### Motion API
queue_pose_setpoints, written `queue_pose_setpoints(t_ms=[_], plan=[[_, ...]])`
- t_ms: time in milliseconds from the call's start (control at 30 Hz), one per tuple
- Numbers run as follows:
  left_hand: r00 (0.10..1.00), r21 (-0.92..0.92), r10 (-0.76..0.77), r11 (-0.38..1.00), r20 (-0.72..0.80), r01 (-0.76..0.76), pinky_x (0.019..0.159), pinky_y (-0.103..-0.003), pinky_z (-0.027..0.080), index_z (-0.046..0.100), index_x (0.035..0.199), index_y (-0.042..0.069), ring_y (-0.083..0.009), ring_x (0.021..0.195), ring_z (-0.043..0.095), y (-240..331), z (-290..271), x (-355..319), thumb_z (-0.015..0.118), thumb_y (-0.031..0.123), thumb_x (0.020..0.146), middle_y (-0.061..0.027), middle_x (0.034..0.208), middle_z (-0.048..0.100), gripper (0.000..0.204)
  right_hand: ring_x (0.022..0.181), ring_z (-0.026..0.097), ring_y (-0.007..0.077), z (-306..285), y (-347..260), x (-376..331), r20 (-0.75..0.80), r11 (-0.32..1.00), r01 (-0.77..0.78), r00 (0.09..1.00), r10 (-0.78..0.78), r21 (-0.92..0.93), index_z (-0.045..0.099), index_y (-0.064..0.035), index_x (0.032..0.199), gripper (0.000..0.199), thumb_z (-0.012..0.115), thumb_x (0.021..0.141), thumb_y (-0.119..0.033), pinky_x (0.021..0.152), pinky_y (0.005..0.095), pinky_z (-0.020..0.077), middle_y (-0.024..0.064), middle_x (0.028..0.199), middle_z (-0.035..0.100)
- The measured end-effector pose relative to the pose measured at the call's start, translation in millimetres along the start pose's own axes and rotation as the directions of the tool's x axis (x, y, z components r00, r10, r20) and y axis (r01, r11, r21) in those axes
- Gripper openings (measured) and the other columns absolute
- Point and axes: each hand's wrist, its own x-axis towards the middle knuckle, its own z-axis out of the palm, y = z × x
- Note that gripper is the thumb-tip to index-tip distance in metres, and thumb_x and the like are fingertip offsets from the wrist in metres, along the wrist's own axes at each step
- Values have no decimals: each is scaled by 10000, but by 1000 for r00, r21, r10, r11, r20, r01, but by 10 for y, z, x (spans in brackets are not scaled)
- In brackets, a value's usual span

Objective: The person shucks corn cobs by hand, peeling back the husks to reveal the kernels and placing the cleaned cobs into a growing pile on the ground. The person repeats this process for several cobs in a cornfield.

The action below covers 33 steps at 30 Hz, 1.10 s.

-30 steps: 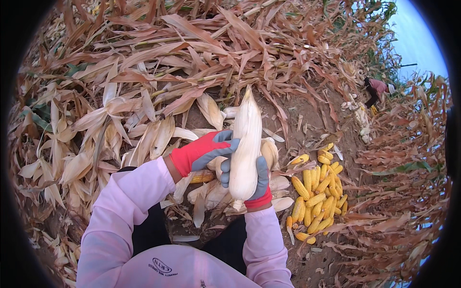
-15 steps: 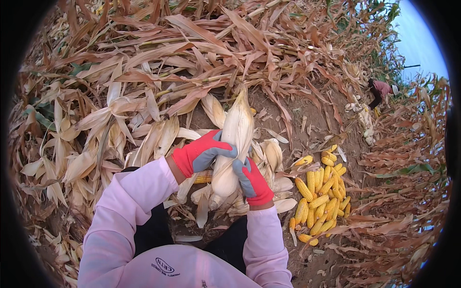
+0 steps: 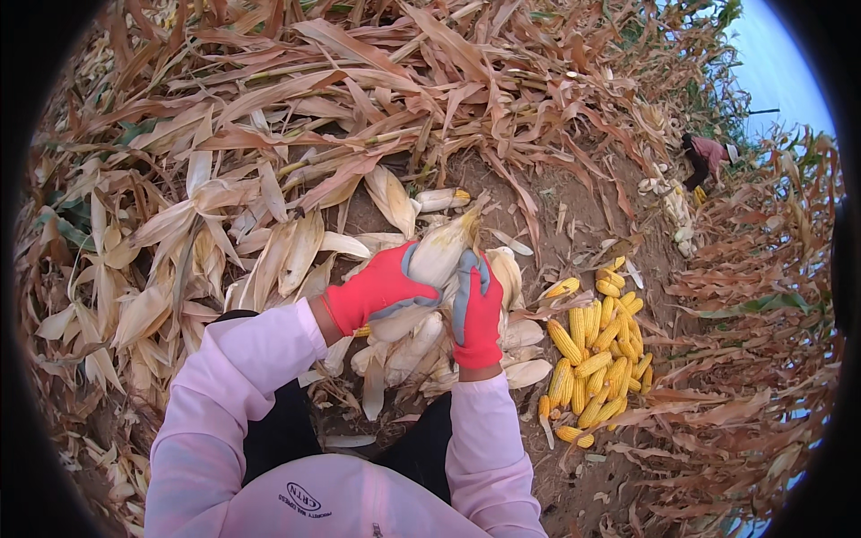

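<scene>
Both my hands wear red gloves with grey palms and hold one corn ear [image 3: 441, 251] in its pale dry husk, tip pointing away from me. My left hand [image 3: 384, 285] wraps round the husk from the left. On the right side my right hand [image 3: 477, 309] grips it, thumb raised along the husk near the upper part. The kernels of this ear are hidden by the husk. Beneath my hands lie several more husked ears [image 3: 417, 345] and loose husks. Another ear [image 3: 443, 199] with a yellow end showing rests just beyond.
A pile of bare yellow corn cobs [image 3: 592, 363] lies on the soil to my right. Dry stalks and leaves [image 3: 359, 99] cover the ground ahead, with opened husks [image 3: 193, 215] at left. A bent-over person [image 3: 707, 160] is far right, beside pale ears [image 3: 679, 215].
My right hand has moved up along the ear, its thumb now higher. The ear has shifted down and tilted slightly rightward, uncovering the ear with the yellow end behind it.
</scene>
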Motion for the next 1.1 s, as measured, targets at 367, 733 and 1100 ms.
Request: queue_pose_setpoints(t_ms=[367,733,1100], plan=[[997,-381,-34,923,67,57,903,-285,461,502,1269,26,-124,1041,551,291,11,-91,742,58,722,-56,1146,589,598,1072,563,176,63,-59,88,136,846,-121,989,58,519,532,43,1230,492,390,1012,-375,941,311,433,109,1179,586],[993,-348,-89,931,73,109,890,-282,481,521,1234,25,-125,999,586,254,-18,-90,705,21,730,-47,1104,606,536,1106,517,153,40,-241,41,215,946,-158,972,98,284,474,34,1333,489,605,896,-140,945,288,414,87,1222,561],[999,-125,-41,991,22,44,885,-272,485,495,1281,14,-136,1036,583,77,-91,-101,748,62,691,-71,1179,587,643,1001,557,130,-86,-69,39,248,981,-119,965,79,150,483,43,1310,488,588,845,-59,842,260,450,75,1150,591]])
